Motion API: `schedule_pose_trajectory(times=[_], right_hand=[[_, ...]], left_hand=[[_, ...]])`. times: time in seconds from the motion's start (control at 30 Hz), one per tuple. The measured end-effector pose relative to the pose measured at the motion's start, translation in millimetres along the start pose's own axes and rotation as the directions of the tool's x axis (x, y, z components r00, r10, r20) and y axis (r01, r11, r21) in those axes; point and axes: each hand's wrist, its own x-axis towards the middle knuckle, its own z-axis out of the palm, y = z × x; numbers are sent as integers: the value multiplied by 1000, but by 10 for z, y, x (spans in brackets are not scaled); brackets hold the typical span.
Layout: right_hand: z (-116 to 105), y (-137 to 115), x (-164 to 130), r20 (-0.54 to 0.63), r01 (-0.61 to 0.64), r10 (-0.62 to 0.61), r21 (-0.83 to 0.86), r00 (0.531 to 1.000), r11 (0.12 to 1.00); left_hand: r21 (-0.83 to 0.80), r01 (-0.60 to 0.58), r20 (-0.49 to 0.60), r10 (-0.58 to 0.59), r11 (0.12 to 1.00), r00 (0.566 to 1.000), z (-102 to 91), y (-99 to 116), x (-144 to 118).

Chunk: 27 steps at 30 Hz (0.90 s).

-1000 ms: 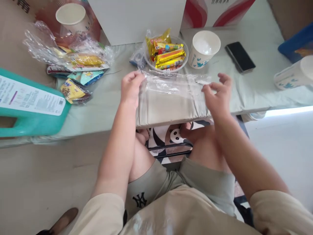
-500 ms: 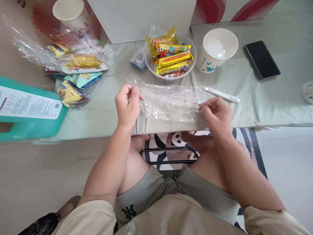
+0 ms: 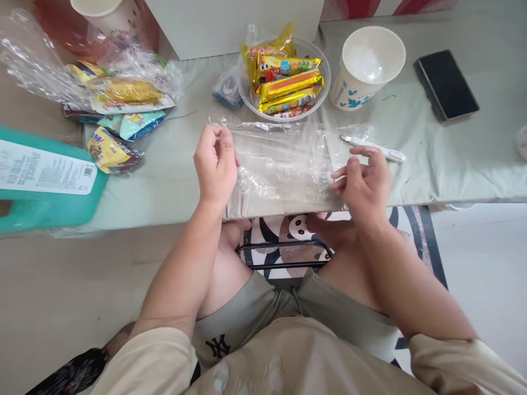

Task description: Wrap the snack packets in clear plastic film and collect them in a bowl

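A clear plastic bag lies spread flat along the table's front edge between my hands. My left hand is closed in a pinch on the bag's left end. Over at the right end, my right hand has its fingers apart; the fingertips are at the film, and I cannot tell whether they touch it. A slim white utility knife lies just behind my right hand, partly covered by its fingers. Behind the bag stands a clear round bowl of yellow-wrapped snacks.
A paper cup with clear plastic inside stands right of the bowl, and a black phone lies farther right. At left are bagged snacks, a yellow snack packet and a teal jug. A white box stands behind.
My right hand's fingers have gone from a pinch on the bag's right end to spread apart. The bag now lies wider and flatter. My left hand keeps its pinch.
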Motion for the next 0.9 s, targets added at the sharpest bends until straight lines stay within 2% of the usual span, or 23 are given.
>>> schedule_pose_trajectory(times=[0.17,0.27,0.33,0.4,0.5,0.6,0.67,0.8,0.9], right_hand=[[-8,2,17,15,-18,18,-30,1000,999],[-5,5,30,15,-24,25,-45,1000,999],[3,2,39,11,-39,39,-47,999,998],[16,-7,46,8,-57,58,-45,998,997],[35,-23,53,5,-73,73,-37,997,997],[50,-22,62,-23,-64,64,-19,998,998],[55,-7,71,-43,-53,53,-11,998,999],[53,21,88,-60,-41,40,-15,997,999],[52,13,82,-61,-31,29,-28,998,999]], left_hand=[[25,173,96,-174,985,980,-55,10,-30],[47,357,199,-359,933,912,-100,7,-15],[32,433,268,-425,901,865,-140,3,11],[-16,421,305,-396,907,866,-192,-4,40],[-144,327,313,-271,934,910,-284,-35,64],[-282,290,329,-192,914,925,-374,-79,35],[-274,318,354,-212,908,911,-428,-95,-7],[-25,402,416,-356,915,837,-534,-44,-66],[33,404,463,-372,914,805,-599,49,-64]])
